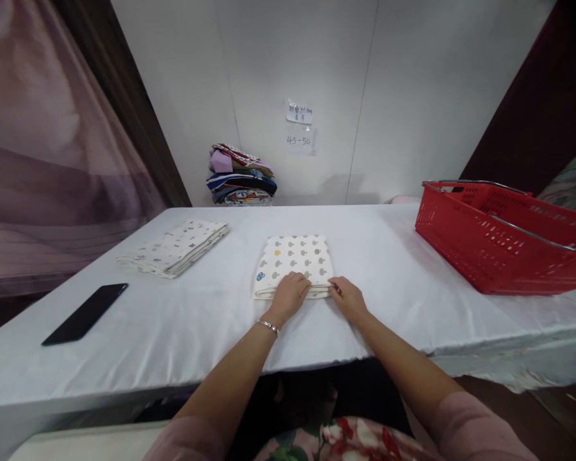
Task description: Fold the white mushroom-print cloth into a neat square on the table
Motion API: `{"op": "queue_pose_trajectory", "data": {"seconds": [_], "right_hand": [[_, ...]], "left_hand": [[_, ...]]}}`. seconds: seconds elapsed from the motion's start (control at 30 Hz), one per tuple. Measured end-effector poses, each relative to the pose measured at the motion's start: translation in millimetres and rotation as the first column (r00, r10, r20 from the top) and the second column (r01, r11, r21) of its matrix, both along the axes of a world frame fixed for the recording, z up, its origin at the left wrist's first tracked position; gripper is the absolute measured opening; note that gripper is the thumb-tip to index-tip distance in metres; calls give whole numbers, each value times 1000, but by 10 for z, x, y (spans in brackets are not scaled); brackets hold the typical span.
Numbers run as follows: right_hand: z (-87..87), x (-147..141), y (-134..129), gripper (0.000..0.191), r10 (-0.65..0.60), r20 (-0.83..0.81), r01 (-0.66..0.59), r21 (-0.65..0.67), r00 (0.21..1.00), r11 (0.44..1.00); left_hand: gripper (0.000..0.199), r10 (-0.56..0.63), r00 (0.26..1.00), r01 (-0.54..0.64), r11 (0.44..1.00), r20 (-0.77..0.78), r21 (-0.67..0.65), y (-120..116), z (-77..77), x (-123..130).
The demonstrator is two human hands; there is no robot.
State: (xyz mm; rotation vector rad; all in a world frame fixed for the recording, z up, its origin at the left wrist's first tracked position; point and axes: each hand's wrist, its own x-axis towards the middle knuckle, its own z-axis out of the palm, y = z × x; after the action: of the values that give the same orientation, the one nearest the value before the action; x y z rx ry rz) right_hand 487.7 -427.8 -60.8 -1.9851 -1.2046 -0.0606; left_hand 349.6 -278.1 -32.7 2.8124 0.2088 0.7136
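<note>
A folded white cloth [295, 256] printed with grey shapes and a few coloured ones lies on the white-covered table in front of me. My left hand [290, 296] rests over its near edge, fingers together and bent onto the fabric; the thumb is hidden. At the near right corner, my right hand [349, 298] pinches the folded layers between thumb and fingers. Further left on the table lies another folded white cloth [180, 246] with small dark prints, apart from both hands.
A red plastic basket [518, 250] with metal handles stands at the right. A flat black object [85, 315], perhaps a phone, lies at the left. Folded fabrics [242, 176] are stacked against the back wall, near paper labels [300, 128]. The table's front edge [317, 366] is close to my body.
</note>
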Motion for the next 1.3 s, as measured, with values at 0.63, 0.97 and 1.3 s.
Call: {"op": "queue_pose_trajectory", "data": {"seconds": [0.63, 0.97, 1.3], "right_hand": [[-32, 47, -46, 22, 21, 13, -20, -51, 1000, 999], [128, 143, 3, 19, -10, -200, 7, -16, 980, 1000], [244, 356, 562, 28, -284, -268, 197, -308, 921, 931]], "left_hand": [[26, -18, 1000, 20, 994, 22, -111, 133, 1, -180], [29, 379, 923, -374, 925, 64, -69, 637, 33, -356], [49, 420, 897, -442, 865, -141, -235, 668, -226, -364]]}}
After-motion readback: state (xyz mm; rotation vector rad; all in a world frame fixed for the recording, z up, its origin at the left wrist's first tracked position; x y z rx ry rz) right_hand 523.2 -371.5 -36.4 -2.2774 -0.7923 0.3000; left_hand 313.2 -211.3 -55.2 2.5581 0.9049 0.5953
